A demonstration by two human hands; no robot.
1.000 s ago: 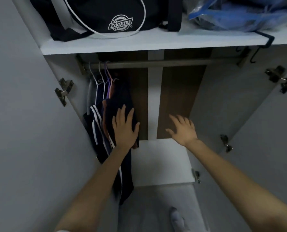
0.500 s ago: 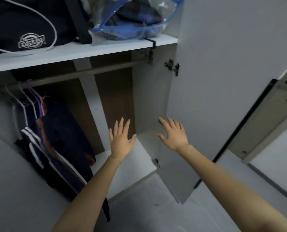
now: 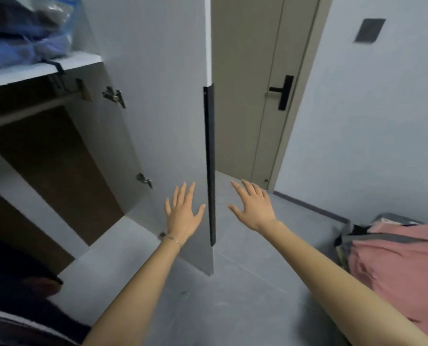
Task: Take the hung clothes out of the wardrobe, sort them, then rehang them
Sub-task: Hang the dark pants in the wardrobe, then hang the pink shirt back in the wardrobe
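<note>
left hand [image 3: 183, 216] and right hand [image 3: 254, 208], fingers spread and holding nothing, flank the edge of the open door [image 3: 158, 96]. dark clothes [image 3: 13, 283] sit lower left in the wardrobe [image 3: 103, 146]; pink cloth [image 3: 402, 265] lies far right

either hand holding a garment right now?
No, the left hand and the right hand are both empty, with fingers spread.

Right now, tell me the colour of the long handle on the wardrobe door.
The handle is black, seen in the head view.
</note>
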